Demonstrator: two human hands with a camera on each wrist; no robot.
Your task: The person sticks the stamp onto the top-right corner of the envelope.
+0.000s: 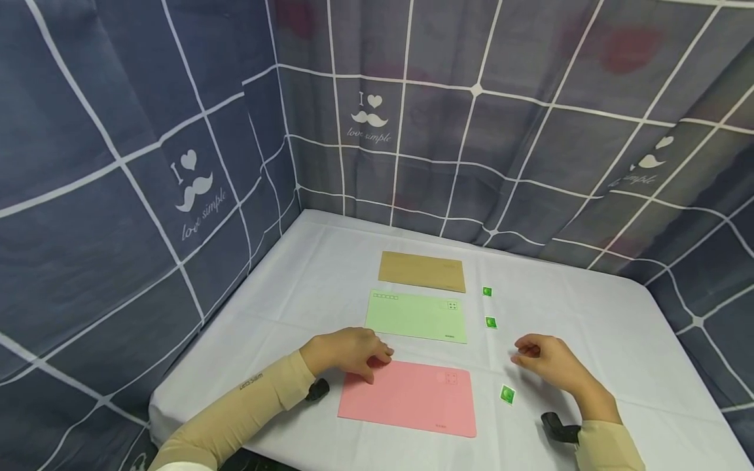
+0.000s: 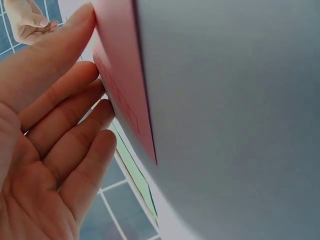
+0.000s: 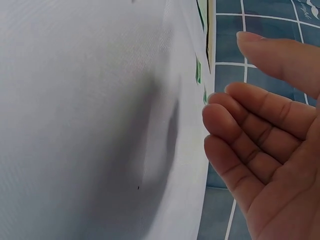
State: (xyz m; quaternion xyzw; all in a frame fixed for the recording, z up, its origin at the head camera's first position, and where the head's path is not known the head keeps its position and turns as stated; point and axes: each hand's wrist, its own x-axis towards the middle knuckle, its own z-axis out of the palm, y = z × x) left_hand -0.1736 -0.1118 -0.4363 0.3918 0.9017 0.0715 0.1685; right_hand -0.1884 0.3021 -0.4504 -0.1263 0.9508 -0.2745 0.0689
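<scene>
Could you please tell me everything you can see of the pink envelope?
The pink envelope is a plain rectangle that looks like paper, with a stamp box at its upper right, tiny print at its lower right and a row of red boxes near the corner by the left hand. It lies on the white cloth, nearer the person than the green envelope. The left hand partly covers its upper left corner and appears to touch it.
</scene>
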